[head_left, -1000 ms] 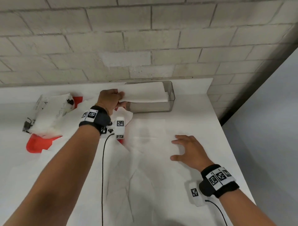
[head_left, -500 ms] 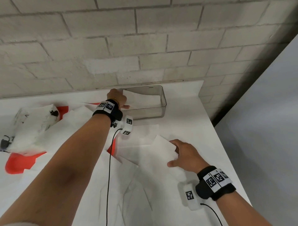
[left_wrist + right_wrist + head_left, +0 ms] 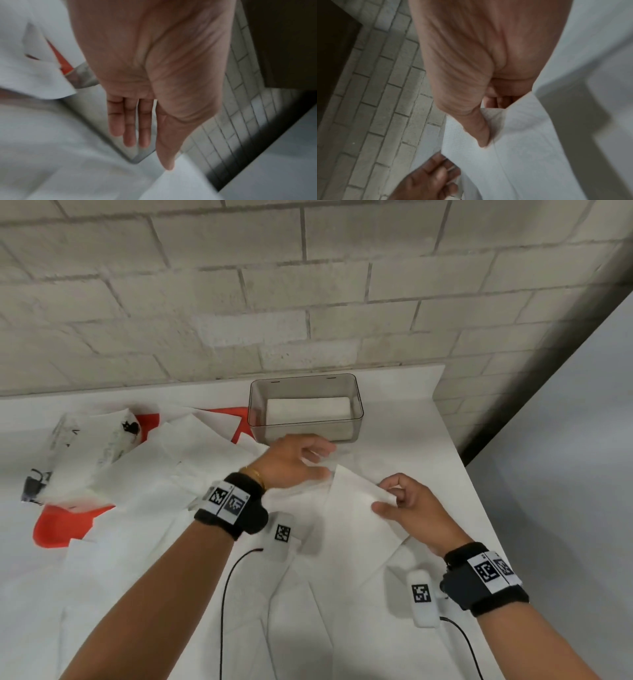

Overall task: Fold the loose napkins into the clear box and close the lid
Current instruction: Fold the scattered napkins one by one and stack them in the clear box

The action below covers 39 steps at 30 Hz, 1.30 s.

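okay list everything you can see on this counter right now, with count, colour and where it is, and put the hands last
clear box: one, transparent, open, at the back of the counter by the wall
folded napkin: one, white, inside the clear box
lifted napkin: one, white, front right of the box
loose napkins: several, count unclear, white, spread over the counter
printed wrapper: one, white with black marks, far left
red sheet: one, red, under the napkins at left
counter: one, white
brick wall: one, grey, behind
left hand: open, above the napkins before the box
right hand: pinches the lifted napkin
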Tool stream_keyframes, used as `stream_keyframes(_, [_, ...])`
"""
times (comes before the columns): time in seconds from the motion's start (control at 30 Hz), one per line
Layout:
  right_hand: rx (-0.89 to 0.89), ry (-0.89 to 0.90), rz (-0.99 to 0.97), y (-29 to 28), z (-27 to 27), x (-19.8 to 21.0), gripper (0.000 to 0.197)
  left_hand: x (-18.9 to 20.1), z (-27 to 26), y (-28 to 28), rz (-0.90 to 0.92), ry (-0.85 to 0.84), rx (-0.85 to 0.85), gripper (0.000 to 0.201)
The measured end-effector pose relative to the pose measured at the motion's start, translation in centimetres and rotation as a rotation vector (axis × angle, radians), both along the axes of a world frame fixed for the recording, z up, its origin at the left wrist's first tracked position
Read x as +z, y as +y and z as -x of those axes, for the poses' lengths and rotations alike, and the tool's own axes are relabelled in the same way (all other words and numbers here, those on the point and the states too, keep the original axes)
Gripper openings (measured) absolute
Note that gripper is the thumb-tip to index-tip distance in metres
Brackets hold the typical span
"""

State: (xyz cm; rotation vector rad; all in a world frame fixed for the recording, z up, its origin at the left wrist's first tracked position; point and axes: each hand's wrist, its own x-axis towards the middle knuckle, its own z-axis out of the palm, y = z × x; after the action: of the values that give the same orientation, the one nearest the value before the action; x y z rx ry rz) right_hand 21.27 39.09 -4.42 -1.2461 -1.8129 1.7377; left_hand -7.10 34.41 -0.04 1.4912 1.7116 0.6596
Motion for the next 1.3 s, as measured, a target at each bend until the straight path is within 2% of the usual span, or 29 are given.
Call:
stream_keyframes(0.17, [0.082, 0.043, -0.100, -0.1, -1.0, 2.9, 0.044, -3.9, -0.4, -1.0, -0.013, 0.146, -0.047, 0.072])
stream_keyframes(0.3, [0.108, 0.017, -0.161, 0.1, -1.7, 4.3, 0.047, -5.2, 0.3, 0.2, 0.141, 0.312, -0.163, 0.089])
stream_keyframes(0.37, [0.092, -0.005, -0.176, 0.3, -2.1, 4.7, 0.038, -5.6, 0.0, 0.7, 0.161, 0.455, -0.195, 0.080])
stream_keyframes(0.47, [0.011, 0.066, -0.135, 0.1, -2.6, 5.5, 0.024, -5.5, -0.4, 1.2, 0.108, 0.569, -0.132, 0.045])
stream_keyframes(0.53, [-0.023, 0.078, -0.155, 0.0, -2.8, 6.0, 0.020, -5.1, -0.7, 1.1, 0.079, 0.620, -0.098, 0.028])
stream_keyframes(0.57, [-0.042, 0.080, -0.157, 0.0, -3.0, 6.3, 0.018, -4.8, -0.7, 0.9, 0.063, 0.594, -0.058, 0.024])
stream_keyframes(0.67, [-0.037, 0.065, -0.160, 0.2, -3.4, 7.1, 0.016, -3.2, -0.8, 0.4, -0.018, 0.336, 0.112, 0.023])
stream_keyframes(0.73, [0.010, 0.061, -0.162, 0.3, -3.5, 7.9, 0.016, -1.6, -0.8, -0.1, -0.086, 0.192, 0.148, 0.024])
stream_keyframes(0.87, [0.092, 0.035, -0.198, 0.3, -2.8, 9.4, 0.014, 1.8, -2.2, -1.8, -0.134, -0.020, 0.059, 0.032])
stream_keyframes(1.0, [0.093, 0.004, -0.253, 0.4, -1.5, 10.1, 0.016, 4.0, -4.7, -3.7, -0.011, -0.209, -0.064, 0.026])
stream_keyframes(1.1, [0.030, -0.006, -0.285, 0.7, -0.8, 10.0, 0.013, 4.3, -5.7, -5.1, 0.079, -0.398, -0.015, 0.036])
stream_keyframes(1.2, [-0.007, -0.021, -0.291, 0.7, -0.5, 9.8, 0.015, 3.8, -6.2, -6.1, 0.066, -0.401, 0.036, 0.037])
stream_keyframes(1.3, [0.027, -0.059, -0.282, 0.6, -0.1, 9.5, 0.020, 2.8, -6.6, -6.5, 0.016, -0.287, 0.008, 0.028])
